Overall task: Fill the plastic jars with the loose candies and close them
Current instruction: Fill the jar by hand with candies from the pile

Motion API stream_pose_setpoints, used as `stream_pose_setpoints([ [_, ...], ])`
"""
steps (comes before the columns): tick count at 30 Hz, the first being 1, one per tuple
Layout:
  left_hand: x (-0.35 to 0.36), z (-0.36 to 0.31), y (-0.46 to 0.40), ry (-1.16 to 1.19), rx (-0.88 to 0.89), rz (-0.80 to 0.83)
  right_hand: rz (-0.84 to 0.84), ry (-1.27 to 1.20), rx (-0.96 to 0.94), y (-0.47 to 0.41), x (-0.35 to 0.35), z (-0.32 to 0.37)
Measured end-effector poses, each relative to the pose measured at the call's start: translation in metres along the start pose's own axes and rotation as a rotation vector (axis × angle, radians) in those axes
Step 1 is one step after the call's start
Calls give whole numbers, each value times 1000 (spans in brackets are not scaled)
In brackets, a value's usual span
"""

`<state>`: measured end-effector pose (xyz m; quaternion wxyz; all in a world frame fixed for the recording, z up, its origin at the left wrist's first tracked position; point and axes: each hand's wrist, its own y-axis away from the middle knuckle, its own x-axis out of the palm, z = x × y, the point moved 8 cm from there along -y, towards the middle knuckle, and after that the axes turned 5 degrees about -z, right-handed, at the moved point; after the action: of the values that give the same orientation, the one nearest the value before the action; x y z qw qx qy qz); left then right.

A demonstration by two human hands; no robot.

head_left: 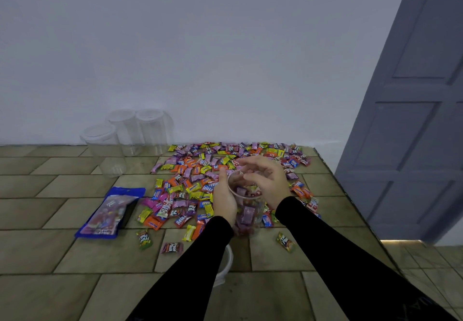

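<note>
Gripping the jar (246, 210), left hand (224, 199); right hand (266, 179) curled above.

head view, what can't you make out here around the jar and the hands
- Right hand: its curled fingers over the jar mouth hide whether they hold a candy.
- White lid: mostly hidden by the left sleeve.
- Three empty jars: clear and blurred, so their lids are uncertain.

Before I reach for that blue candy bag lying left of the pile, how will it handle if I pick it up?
The blue candy bag lies flat and looks slack, so it is probably nearly empty and light. It looks like thin film, likely to flop and fold when lifted by one edge. Its glossy surface may be slippery; pinch a corner rather than press flat.
</note>
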<state>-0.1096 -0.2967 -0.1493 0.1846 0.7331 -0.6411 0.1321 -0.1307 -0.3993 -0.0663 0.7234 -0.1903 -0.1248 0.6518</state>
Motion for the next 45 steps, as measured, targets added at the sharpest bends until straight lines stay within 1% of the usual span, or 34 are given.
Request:
stream_pose_setpoints([
  [3,-3,1,1,-11,-65,-33,-13,-100,27,0,-3,-1],
  [7,0,-8,13,-51,-119,78,-101,-169,-5,-6,-13,6],
  [9,-3,-26,14,-163,-43,80,-131,-187,-30,-11,-21,12],
  [11,-5,-52,10,-288,90,37,-144,-186,-18,-16,-30,9],
  [15,23,-98,5,-348,257,-74,-193,-118,68,-27,-56,-13],
  [17,55,-113,9,-390,344,-43,-227,-70,115,-31,-73,-27],
  [19,88,-112,12,-503,413,11,-236,-2,157,-36,-91,-42],
  [22,126,-83,8,-618,383,82,-215,88,205,-47,-114,-61],
  [26,150,-27,-13,-759,287,94,-209,158,246,-59,-145,-86],
  [28,159,3,-26,-917,249,100,-199,217,259,-67,-161,-102],
  [31,162,40,-39,-1227,208,103,-142,351,281,-79,-176,-128],
  [33,165,62,-46,-1359,186,102,-104,444,289,-89,-186,-148],
  [37,173,96,-62,-1433,154,30,-39,659,292,-110,-196,-182],
  [40,185,112,-78,-1485,201,-27,35,809,278,-130,-195,-200],
  [42,190,115,-93,-1518,242,-66,53,850,249,-144,-193,-207],
  [45,192,122,-115,-1572,224,-91,98,961,156,-162,-189,-218],
])
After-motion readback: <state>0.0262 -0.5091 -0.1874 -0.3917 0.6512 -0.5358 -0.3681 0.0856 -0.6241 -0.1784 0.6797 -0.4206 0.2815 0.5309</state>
